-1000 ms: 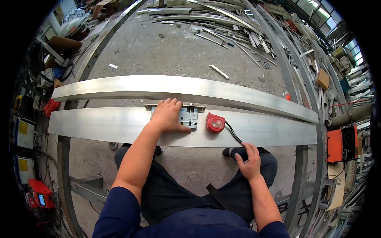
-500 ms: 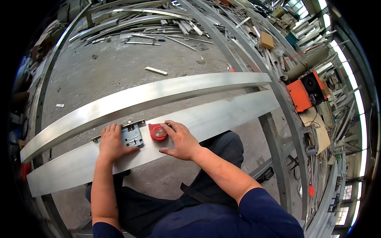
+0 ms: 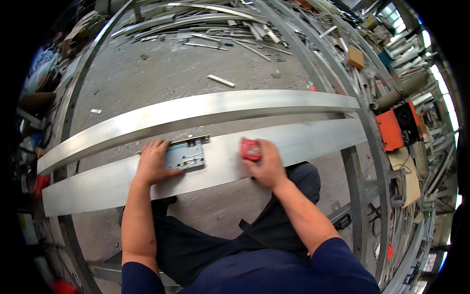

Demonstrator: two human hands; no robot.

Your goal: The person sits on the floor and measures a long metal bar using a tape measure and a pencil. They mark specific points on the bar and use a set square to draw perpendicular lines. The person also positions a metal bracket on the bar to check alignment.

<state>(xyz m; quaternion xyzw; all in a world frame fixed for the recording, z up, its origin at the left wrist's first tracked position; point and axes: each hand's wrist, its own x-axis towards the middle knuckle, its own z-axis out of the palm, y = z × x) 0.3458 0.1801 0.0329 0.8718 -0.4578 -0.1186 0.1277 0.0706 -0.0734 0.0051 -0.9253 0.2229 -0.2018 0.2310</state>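
Since the frame half a second ago, the red tape measure (image 3: 250, 148) has been shifted to the right along the near metal plank (image 3: 93, 190), and a wider gap is being left between it and the lock case (image 3: 190, 157). The view is also being turned slightly.

The tape measure is being gripped by the right hand (image 3: 269, 169), with the fingers being curled round its right side and the thumb being kept at its near side (it is being blurred a little, so whether it is being lifted clear of the plank cannot be told). The lock case is being held flat on the plank by the left hand (image 3: 152, 163): its left end is being covered, with the fingers being set toward the far edge and the thumb being stretched along the near edge. Its long faceplate (image 3: 199, 139) is being turned toward the far metal beam (image 3: 196, 106), which is being seen just beyond the plank.

Plank and beam are being carried by a steel frame (image 3: 353, 186). Beyond, a heap of metal offcuts (image 3: 205, 24) is being supported by the concrete floor (image 3: 161, 71), and an orange machine (image 3: 389, 130) is being seen at the right.
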